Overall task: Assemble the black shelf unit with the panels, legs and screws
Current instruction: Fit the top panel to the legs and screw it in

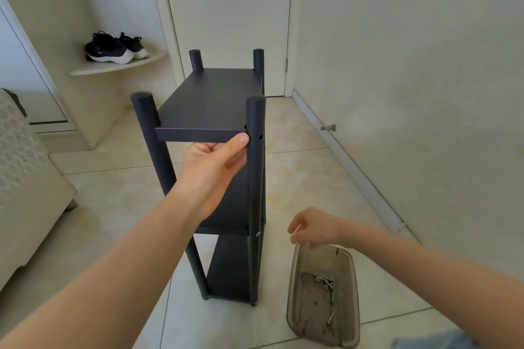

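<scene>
**Black shelf unit** point(209, 99): stands upright on the floor at centre frame. It has four round legs and three flat panels at top, middle and bottom. The leg tops rise above the top panel. The front right leg point(255, 178) shows small holes beside the top panel's corner and a pale screw head level with the middle panel.

**Left hand** point(215, 161): grips the front edge of the top panel, hard against the front right leg. The thumb lies on the edge face and the fingers are curled beneath.

**Right hand** point(312, 225): hangs above the near end of the tray, apart from the unit. The fingers are curled, pinching what looks like a single screw point(297, 228).

**Tray** point(292, 306): translucent grey plastic, on the floor just right of the unit. A small cluster of loose screws point(326, 282) lies inside.

**Floor** point(113, 207): glossy beige tiles with thin grout lines.

**Room:**
- A white door point(226, 8) stands behind the unit.
- A cream wall point(411, 51) runs along the right, with a pale skirting point(340, 156) and a metal door stop point(329, 128).
- A curved corner ledge point(119, 66) at left rear carries a pair of black sneakers point(113, 48) with white soles.
- A cream upholstered seat point(25, 178) sits at the left edge.
</scene>
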